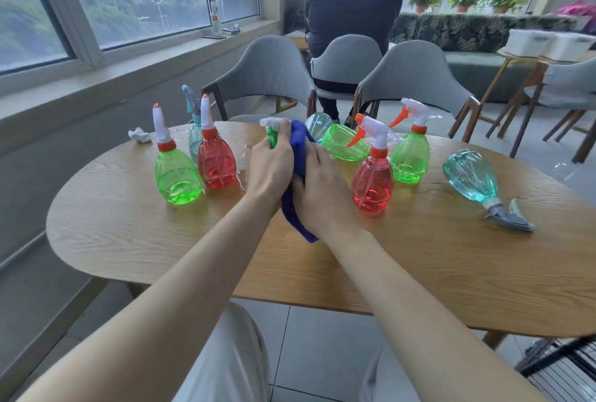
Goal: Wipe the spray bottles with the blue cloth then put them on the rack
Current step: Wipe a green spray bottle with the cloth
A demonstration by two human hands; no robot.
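Blue fabric cloth [298, 150] swathes the body of a white-headed, green-triggered plastic spray bottle [272, 130], held over the oval wooden table [161, 240]. The left hand [271, 169] grips its neck to steady it; the right hand [322, 188] clasps the cloth for rubbing. Its head points up and away, long axis seemingly tilted near upright.

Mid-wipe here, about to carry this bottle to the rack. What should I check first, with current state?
1. Left hand grips held bottle at its sprayer: ok.
2. Blue cloth wrapped round it under right hand: ok.
3. Bottle body wiped all over: cannot tell, cloth hides it.
4. Rack has free space: cannot tell, only a corner shows.
5. Table dry: not ok, wet patch beside left red bottle.
6. Remaining bottles upright: not ok, teal bottle lies on its side.
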